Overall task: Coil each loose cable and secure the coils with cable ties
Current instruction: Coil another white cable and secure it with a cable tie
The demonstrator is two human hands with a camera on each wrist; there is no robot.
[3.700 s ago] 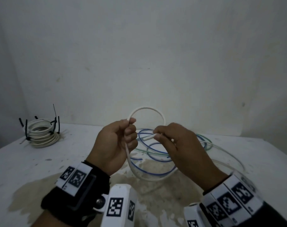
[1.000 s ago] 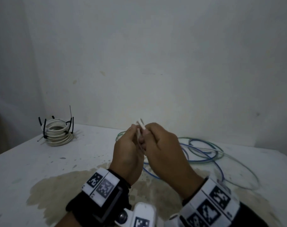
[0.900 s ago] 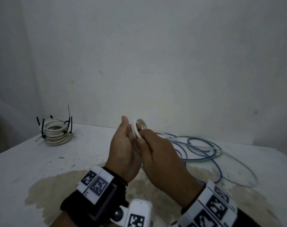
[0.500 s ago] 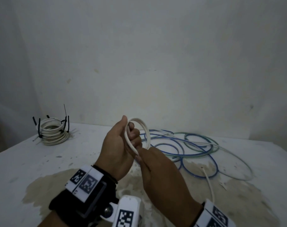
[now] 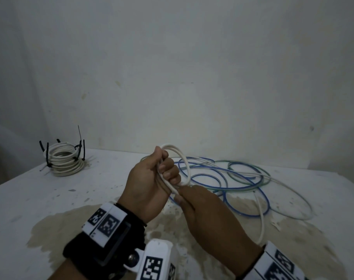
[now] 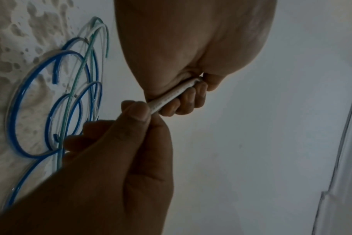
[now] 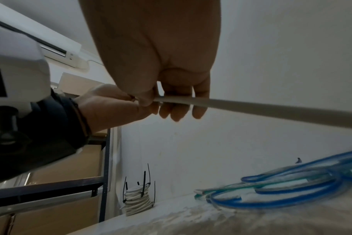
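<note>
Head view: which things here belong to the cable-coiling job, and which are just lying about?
In the job:
- white cable, looped in the left hand, fed by the right hand
- loose blue and green cables on the table
- finished white coil with black cable ties

Lying about:
- air conditioner on the wall
- cardboard boxes by the dark frame

white cable [image 5: 186,167] hidden inside left hand [image 5: 152,182], blue cables [image 7: 291,189] blurred, cut off at right edge

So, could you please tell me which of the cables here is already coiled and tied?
The white coil at the table's far left, bound with black cable ties. The blue cable and green cable lie loose.
</note>
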